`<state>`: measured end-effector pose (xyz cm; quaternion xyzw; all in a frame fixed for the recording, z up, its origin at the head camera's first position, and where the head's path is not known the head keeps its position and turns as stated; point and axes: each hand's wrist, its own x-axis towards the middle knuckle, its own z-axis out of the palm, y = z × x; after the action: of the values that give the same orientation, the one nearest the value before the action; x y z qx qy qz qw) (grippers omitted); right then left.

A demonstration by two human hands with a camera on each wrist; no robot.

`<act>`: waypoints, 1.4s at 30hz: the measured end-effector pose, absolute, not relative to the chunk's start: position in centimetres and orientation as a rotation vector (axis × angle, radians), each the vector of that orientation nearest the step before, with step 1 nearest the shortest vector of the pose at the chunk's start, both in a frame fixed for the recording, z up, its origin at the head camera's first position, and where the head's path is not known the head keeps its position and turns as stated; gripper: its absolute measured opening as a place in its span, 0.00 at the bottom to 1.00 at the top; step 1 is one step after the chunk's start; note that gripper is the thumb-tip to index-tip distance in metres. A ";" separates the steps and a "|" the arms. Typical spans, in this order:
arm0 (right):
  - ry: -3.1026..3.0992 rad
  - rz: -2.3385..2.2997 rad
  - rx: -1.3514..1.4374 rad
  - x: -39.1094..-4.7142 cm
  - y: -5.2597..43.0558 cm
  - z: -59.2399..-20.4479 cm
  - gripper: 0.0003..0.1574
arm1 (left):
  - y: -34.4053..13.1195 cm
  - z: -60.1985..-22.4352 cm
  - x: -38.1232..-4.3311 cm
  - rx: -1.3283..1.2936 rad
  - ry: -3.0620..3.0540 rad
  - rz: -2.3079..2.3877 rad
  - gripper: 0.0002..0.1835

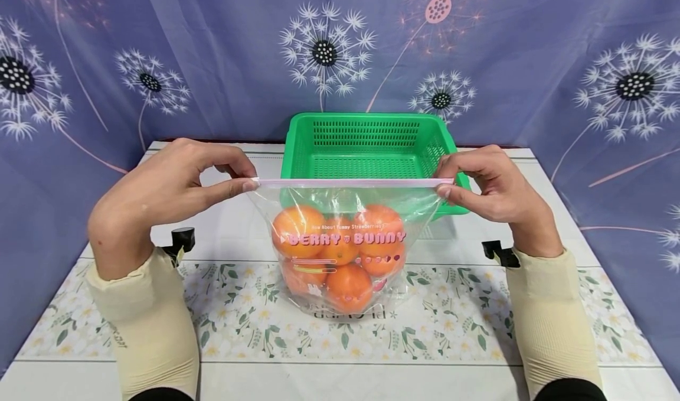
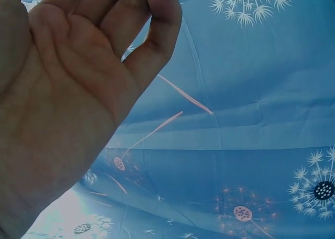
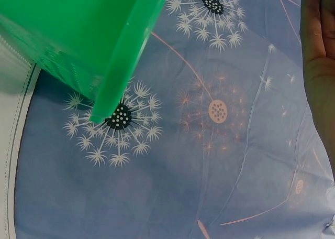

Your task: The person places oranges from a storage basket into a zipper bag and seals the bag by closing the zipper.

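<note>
A clear zip bag with pink lettering stands upright on the table, several oranges inside it. Its pink zip strip is stretched straight across the top. My left hand pinches the strip's left end between thumb and fingers. At the right end, my right hand pinches the other corner. In the left wrist view only the palm and curled fingers of the left hand appear; the bag is out of sight. The right wrist view catches just an edge of the right hand.
Behind the bag sits a green plastic basket with slotted walls, no fruit visible in it. A floral runner crosses the white table. Blue curtains with a dandelion print enclose the back and sides.
</note>
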<state>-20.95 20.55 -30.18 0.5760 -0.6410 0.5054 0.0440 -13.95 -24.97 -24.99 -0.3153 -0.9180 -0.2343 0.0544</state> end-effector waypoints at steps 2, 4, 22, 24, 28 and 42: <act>-1.995 1.522 1.747 -21.0 20.8 -30.3 0.09 | -24.9 -25.0 -14.0 -0.944 -2.822 -0.751 0.04; -2.040 1.502 1.732 -21.1 21.1 -30.3 0.08 | -24.8 -25.1 -14.0 -0.929 -2.868 -0.804 0.02; -2.283 1.504 1.739 -21.7 21.5 -30.4 0.23 | -23.8 -25.8 -15.3 -1.089 -2.854 -0.888 0.11; -2.343 1.443 1.744 -21.7 21.4 -30.4 0.24 | -23.9 -25.8 -15.3 -1.113 -2.851 -0.908 0.13; -2.478 1.299 1.699 -21.4 21.3 -30.3 0.22 | -23.9 -26.0 -15.5 -1.152 -2.853 -0.975 0.14; -2.558 1.325 1.728 -20.9 21.0 -30.6 0.19 | -23.8 -26.4 -15.9 -1.167 -2.940 -1.093 0.07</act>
<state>-20.87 21.02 -30.63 0.5114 -0.7570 0.3920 -0.1085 -15.93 -23.76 -26.44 -0.3468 -0.8739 -0.3249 -0.1025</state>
